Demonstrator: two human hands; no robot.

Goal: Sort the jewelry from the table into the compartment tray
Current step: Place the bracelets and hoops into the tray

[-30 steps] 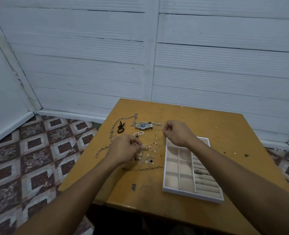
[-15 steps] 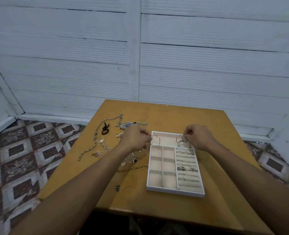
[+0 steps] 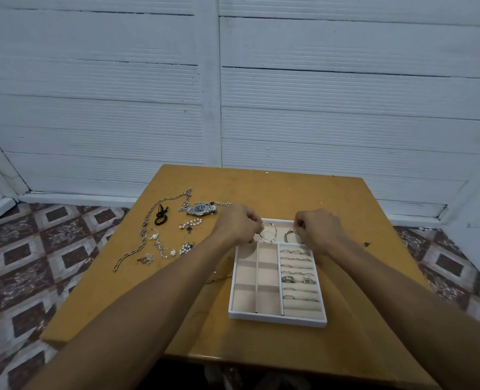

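Both hands over the tray's (image 3: 275, 319) far wide compartment. Left hand (image 3: 237, 228) fingers pinch 1 thin bangle (image 3: 268, 232); right hand (image 3: 319, 230) fingers pinch a second bangle (image 3: 290, 235). Lower each flat, side by side, release only once resting; chains wait left on the table (image 3: 289, 192).

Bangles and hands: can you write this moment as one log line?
left hand: holds bangle | right hand: holds second bangle | place: over tray far end | watch: on table
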